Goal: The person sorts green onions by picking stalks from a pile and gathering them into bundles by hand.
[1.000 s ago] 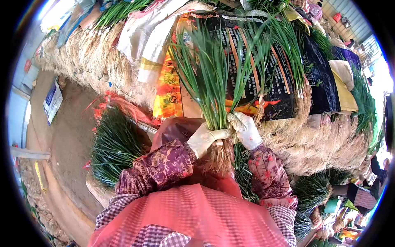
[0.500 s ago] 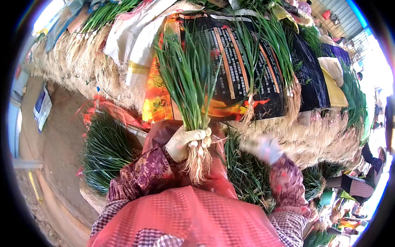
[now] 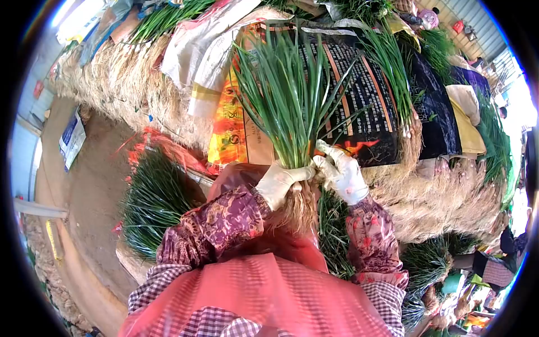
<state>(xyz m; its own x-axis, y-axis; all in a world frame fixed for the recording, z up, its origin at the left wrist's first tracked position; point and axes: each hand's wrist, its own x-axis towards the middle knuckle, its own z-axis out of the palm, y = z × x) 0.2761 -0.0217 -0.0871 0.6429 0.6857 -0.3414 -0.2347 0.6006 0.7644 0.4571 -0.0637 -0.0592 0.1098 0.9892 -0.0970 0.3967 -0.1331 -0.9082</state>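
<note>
A gloved fist, my left hand [image 3: 282, 182], is wrapped round the stalks of a bunch of green onions [image 3: 289, 106] in front of my apron. The leaves fan upward, and pale roots [image 3: 299, 210] hang below the fist. At the right side of this bunch, my gloved right hand [image 3: 341, 173] has its fingers bent round green onion stalks, touching the left hand's fingertips. The white ends are partly hidden by both hands. Beyond the bunch lies a printed black and orange sack [image 3: 351, 106], with a smaller group of green onions [image 3: 396, 84] at its right.
Rooty green onions are heaped [image 3: 449, 191] under and beside the sack, more at the far left [image 3: 118, 78]. A dark green bundle [image 3: 154, 205] stands by my left arm, and loose greens [image 3: 335, 236] lie below my right. Another person [image 3: 494, 264] is at the far right.
My right hand has moved left and up to the held bunch, which looks fuller. The small group of onions from the middle of the sack has gone from there. The view has shifted slightly.
</note>
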